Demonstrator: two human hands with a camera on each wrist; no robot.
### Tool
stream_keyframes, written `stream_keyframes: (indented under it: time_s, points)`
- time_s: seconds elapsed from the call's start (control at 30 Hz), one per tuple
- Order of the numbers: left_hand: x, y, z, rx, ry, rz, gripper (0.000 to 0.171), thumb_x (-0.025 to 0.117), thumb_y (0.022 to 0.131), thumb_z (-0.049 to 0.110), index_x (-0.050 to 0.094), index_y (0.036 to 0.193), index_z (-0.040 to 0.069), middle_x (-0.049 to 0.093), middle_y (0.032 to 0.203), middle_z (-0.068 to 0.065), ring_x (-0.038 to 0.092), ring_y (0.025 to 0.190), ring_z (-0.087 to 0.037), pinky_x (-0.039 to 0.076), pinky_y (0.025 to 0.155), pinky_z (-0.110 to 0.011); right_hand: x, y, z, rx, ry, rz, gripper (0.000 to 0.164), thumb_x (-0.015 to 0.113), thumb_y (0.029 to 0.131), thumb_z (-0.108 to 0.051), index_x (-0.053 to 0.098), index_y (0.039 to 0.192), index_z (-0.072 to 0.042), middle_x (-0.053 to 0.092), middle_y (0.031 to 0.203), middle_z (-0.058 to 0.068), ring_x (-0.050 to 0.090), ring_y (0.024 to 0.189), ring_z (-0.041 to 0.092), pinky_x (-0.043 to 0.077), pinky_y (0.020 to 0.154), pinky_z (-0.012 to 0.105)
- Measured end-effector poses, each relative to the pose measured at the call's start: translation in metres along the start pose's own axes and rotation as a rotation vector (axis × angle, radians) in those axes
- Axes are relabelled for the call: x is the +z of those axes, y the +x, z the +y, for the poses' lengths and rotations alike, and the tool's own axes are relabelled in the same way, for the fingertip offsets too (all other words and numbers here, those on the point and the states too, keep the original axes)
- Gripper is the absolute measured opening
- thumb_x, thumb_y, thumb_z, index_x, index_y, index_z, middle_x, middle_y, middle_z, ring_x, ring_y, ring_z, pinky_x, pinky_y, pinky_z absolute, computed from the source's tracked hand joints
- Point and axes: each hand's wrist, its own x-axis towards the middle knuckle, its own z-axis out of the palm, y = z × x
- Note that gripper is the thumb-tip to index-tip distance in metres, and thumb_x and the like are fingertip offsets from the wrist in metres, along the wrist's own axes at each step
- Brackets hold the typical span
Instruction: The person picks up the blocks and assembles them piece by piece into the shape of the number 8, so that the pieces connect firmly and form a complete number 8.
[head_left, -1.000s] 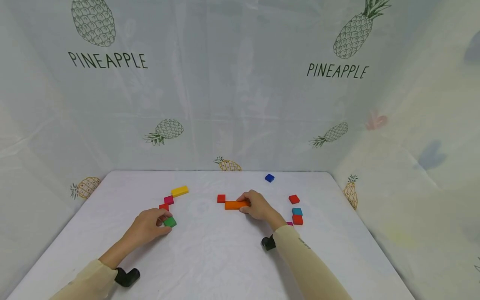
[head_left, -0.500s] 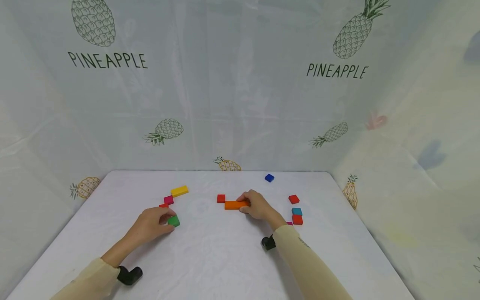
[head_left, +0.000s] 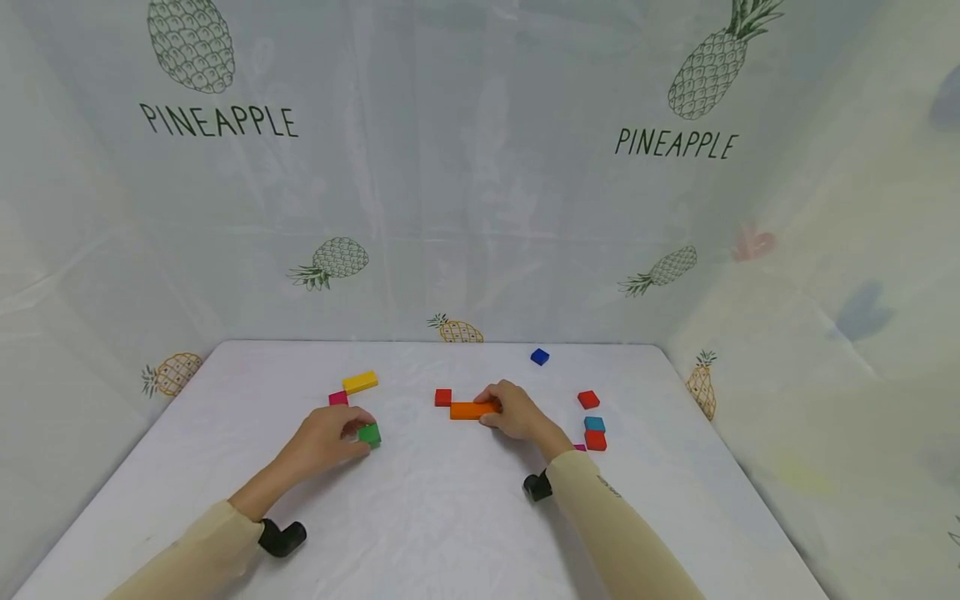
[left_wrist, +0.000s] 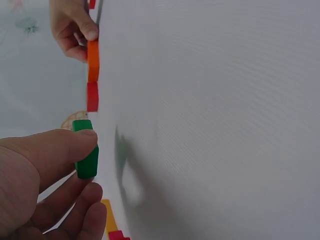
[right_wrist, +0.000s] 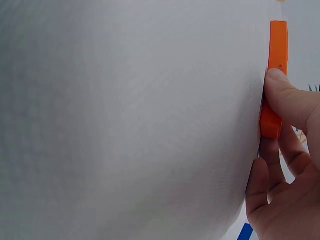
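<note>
My left hand [head_left: 324, 443] pinches a green block [head_left: 369, 434] between thumb and fingers. In the left wrist view the green block [left_wrist: 87, 161] is off the table, its shadow falling apart from it. On the right, my right hand [head_left: 516, 411] grips the right end of a long orange block [head_left: 467, 411] that lies on the table. The orange block [right_wrist: 278, 47] is pinched under the thumb in the right wrist view. A red block [head_left: 443, 397] sits at the orange block's far left corner; whether the two touch I cannot tell.
Beyond my left hand lie a yellow block [head_left: 360, 382] and a partly covered pink block [head_left: 338, 398]. A dark blue block [head_left: 540, 357] lies near the far edge. At right are red blocks [head_left: 588, 400], a light blue block [head_left: 594, 424] and a magenta block [head_left: 580, 447] partly behind my sleeve.
My left hand has carried the green block rightward and slightly away from me, now covering the red block that showed behind it. My right hand and the orange block have stayed in place.
</note>
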Motion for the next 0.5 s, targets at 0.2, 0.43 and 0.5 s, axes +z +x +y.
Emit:
stream_keyframes:
  time_s: [0.2, 0.43, 0.5]
  points:
    - [0.007, 0.009, 0.005, 0.025, -0.023, -0.013, 0.033, 0.088, 0.085, 0.011, 0.077, 0.117, 0.013, 0.073, 0.104, 0.006, 0.065, 0.095, -0.016, 0.057, 0.085, -0.038, 0.001, 0.000, 0.001, -0.005, -0.001, 0.000, 0.024, 0.076, 0.100, -0.017, 0.073, 0.123, -0.018, 0.061, 0.113, 0.002, 0.055, 0.105, 0.022, 0.050, 0.105, 0.045]
    - [0.014, 0.023, 0.019, 0.026, -0.042, -0.027, 0.032, 0.088, 0.086, 0.012, 0.077, 0.117, 0.013, 0.073, 0.105, 0.004, 0.065, 0.097, -0.020, 0.058, 0.085, -0.037, -0.001, -0.001, -0.001, 0.004, 0.006, -0.005, 0.024, 0.076, 0.100, -0.017, 0.073, 0.123, -0.019, 0.060, 0.112, 0.002, 0.055, 0.105, 0.022, 0.050, 0.105, 0.045]
    - [0.018, 0.028, 0.022, 0.031, -0.044, -0.037, 0.032, 0.088, 0.087, 0.012, 0.077, 0.117, 0.014, 0.073, 0.106, 0.004, 0.064, 0.097, -0.020, 0.058, 0.086, -0.037, -0.001, -0.001, -0.001, 0.006, 0.010, -0.004, 0.024, 0.076, 0.100, -0.017, 0.073, 0.123, -0.019, 0.060, 0.112, 0.002, 0.054, 0.104, 0.023, 0.050, 0.104, 0.045]
